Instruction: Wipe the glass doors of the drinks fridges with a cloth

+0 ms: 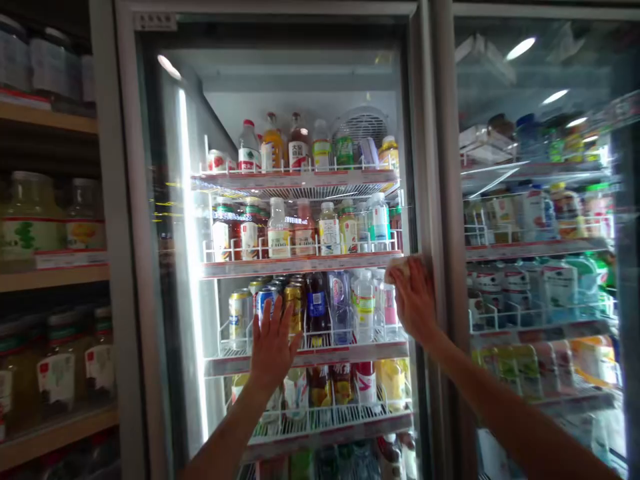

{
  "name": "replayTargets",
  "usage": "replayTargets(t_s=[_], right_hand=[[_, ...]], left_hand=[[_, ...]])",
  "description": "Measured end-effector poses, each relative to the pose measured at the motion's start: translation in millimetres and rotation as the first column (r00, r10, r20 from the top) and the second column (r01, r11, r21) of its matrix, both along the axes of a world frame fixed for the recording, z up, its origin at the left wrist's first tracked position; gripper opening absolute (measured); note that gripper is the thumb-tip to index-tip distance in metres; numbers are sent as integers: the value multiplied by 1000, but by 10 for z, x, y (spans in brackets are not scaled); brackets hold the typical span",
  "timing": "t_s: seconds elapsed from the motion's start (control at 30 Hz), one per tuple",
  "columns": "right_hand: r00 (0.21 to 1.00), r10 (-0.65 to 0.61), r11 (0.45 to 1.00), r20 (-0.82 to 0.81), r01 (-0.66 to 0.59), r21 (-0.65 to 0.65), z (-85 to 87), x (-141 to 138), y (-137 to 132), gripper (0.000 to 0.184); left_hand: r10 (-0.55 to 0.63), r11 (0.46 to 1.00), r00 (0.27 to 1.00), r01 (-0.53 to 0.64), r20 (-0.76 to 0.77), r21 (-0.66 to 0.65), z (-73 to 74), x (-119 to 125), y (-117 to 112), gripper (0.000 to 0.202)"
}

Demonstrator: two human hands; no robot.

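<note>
A tall glass door (300,87) in a metal frame stands before me, with lit shelves of drinks behind it. My left hand (271,347) is open, fingers spread, in front of the cans and seemingly flat against the glass. Close to the frame's right upright, my right hand (414,297) presses a pale cloth (399,267) to the pane. The cloth is bunched under its fingers, so most of it is hidden. Motion blurs this hand slightly.
Behind the glass, bottles (299,143) and cans (241,313) fill wire-fronted shelves. A second glass-fronted cooler (540,247) adjoins on the right. Jars (33,210) line an open wooden shelf (55,277) on the left.
</note>
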State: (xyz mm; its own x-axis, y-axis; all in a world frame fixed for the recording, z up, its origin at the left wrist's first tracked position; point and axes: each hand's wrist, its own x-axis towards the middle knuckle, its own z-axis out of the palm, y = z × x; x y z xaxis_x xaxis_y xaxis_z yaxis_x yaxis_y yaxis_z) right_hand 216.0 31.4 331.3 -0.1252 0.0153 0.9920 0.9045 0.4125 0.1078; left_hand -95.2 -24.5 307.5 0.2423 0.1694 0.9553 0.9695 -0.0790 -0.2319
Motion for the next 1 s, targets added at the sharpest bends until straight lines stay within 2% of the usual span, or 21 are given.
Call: replayTargets(t_s=[0.13, 0.17, 0.23, 0.33, 0.37, 0.4, 0.43, 0.5, 0.53, 0.57, 0.63, 0.7, 0.73, 0.8, 0.87, 0.9, 0.93, 1.0], right_hand=[[983, 48, 998, 178, -41, -41, -456, -6, -79, 50], [977, 51, 998, 207, -41, -55, -513, 0, -83, 50], [988, 36, 998, 148, -29, -53, -454, 7, -58, 50], [997, 2, 1000, -81, -3, -4, -194, -49, -5, 52], [994, 4, 1000, -107, -3, 9, -162, -90, -5, 53], [998, 18, 1000, -66, -17, 12, -181, -136, -16, 55], [998, 44, 999, 38, -44, 7, -241, -181, -37, 57], [950, 111, 994, 291, -107, -30, -412, -251, -86, 56], [923, 130, 992, 363, -119, -52, -477, -272, -104, 54], [921, 128, 992, 368, -114, -61, -511, -288, -113, 51], [982, 66, 998, 176, -60, -36, -480, -334, -110, 47], [998, 18, 1000, -52, -18, 3, -396, -436, -103, 50], [997, 31, 999, -68, -30, 17, -363, -505, -105, 51], [988, 107, 994, 110, -109, 13, -331, -636, -118, 53], [936, 166, 986, 312, -166, -26, -300, -688, -121, 52], [937, 160, 987, 312, -162, -20, -268, -675, -111, 52], [964, 130, 991, 231, -134, 2, -226, -644, -94, 52], [997, 51, 997, -57, -48, 57, -142, -579, -54, 54]], left_hand=[[-6, 1000, 1000, 6, 10, -13, -2, 12, -10, 71], [-6, 1000, 1000, 6, 11, -16, -2, 14, -12, 71], [-1, 1000, 1000, 1, 12, -16, -3, 17, -14, 71], [7, 1000, 1000, -7, 15, -8, -4, 20, -10, 72], [6, 1000, 1000, -6, 17, -10, -4, 19, -8, 72], [3, 1000, 1000, -3, 20, -15, -6, 18, -6, 72], [-4, 1000, 1000, 4, 22, -21, -8, 17, -3, 72], [-21, 999, 999, 22, 28, -32, -12, 14, 1, 71], [-25, 999, 999, 26, 31, -34, -14, 14, 2, 71], [-26, 999, 999, 27, 33, -34, -15, 14, 2, 71], [-14, 999, 999, 15, 31, -30, -15, 19, -2, 70], [3, 1000, 1000, -3, 22, -22, -11, 25, -9, 70], [9, 1000, 1000, -8, 17, -20, -9, 27, -13, 70], [17, 1000, 1000, -17, 6, -21, -5, 28, -21, 70], [32, 999, 999, -32, -1, -28, -6, 23, -25, 70], [41, 999, 999, -41, -3, -29, -7, 20, -26, 70], [49, 998, 999, -49, -5, -30, -9, 17, -26, 70], [69, 997, 998, -69, -11, -30, -14, 13, -27, 69]])
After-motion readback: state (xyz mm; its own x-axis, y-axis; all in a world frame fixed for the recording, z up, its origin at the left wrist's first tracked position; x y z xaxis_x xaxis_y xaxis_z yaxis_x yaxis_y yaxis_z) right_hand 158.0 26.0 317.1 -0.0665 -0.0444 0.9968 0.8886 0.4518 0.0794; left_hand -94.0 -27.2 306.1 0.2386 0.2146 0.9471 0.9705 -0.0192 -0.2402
